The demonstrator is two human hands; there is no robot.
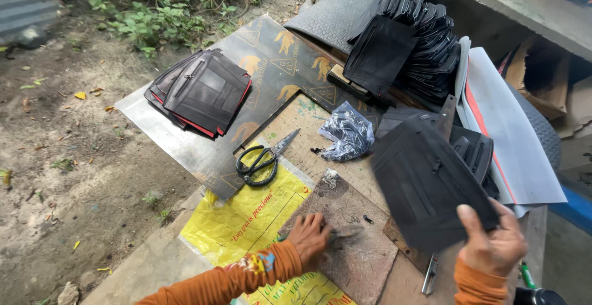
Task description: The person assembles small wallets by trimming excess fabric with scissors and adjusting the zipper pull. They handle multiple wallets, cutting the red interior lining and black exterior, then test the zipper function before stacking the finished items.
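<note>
The right hand [493, 246] has its grip clamped on a black fabric panel [425, 185], held tilted above the near right of the bench [394, 283]. The left hand [310, 237] rests on a brown board [357, 262], fingers closed about a small blurred tool [342, 234]. Black-handled scissors [259, 163] lie to the left, beyond a yellow sack [246, 218]. Stacked black panels [425, 46] sit far right.

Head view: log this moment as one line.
left hand: pressing blurred tool on brown board | right hand: holding black pouch | scissors: idle on table
</note>
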